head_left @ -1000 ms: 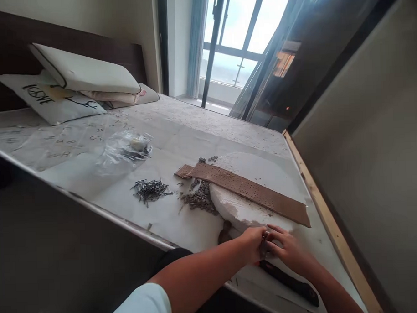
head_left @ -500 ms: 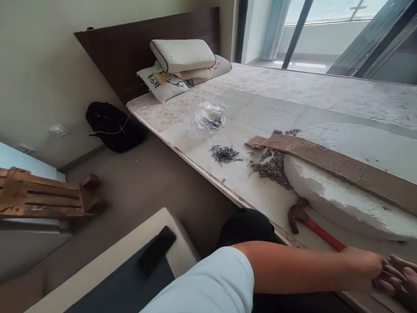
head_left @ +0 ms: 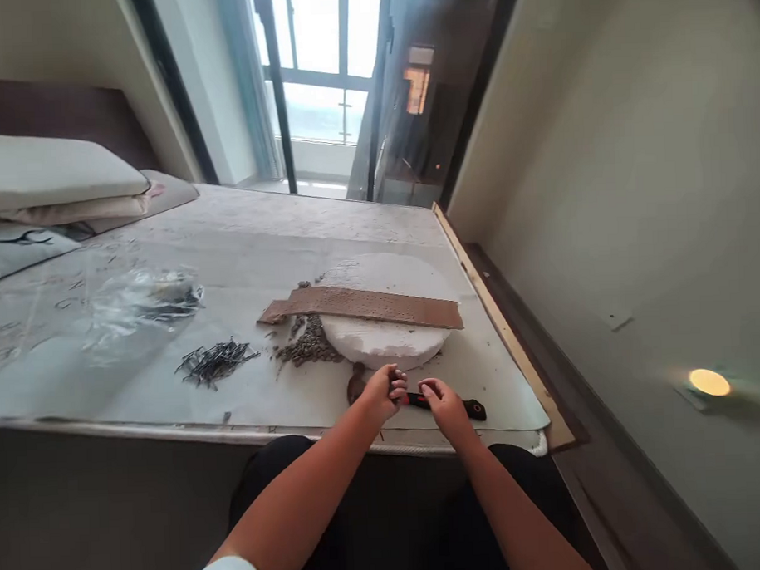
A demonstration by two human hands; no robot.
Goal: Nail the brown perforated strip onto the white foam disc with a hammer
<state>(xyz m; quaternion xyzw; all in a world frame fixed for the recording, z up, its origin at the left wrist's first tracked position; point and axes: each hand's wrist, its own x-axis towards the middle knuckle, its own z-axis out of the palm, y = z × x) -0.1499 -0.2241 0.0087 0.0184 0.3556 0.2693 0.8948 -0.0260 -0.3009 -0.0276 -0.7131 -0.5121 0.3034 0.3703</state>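
My left hand (head_left: 387, 389) is closed with curled fingers above the middle of a hammer (head_left: 477, 410). Just to its right, my right hand (head_left: 441, 399) has thumb and fingers pinched together; anything held in either hand is too small or hidden to make out. The hammer, with a red and black handle, lies on the sheet-covered bed beneath both hands, its head to the left. Beyond them a brown perforated strip (head_left: 381, 306) lies across a round white foam slab (head_left: 382, 343). A pile of nails (head_left: 216, 362) lies left of the hands.
Grey-brown crumbs (head_left: 311, 344) are heaped at the slab's left edge. A clear plastic bag (head_left: 147, 301) with dark contents lies farther left, near the pillows (head_left: 58, 176). A wooden edge board (head_left: 499, 322) runs along the bed's right side, by the wall.
The view has swung right, bringing both hands and the whole hammer to the middle. My hands, close together before, now have a small gap between them.
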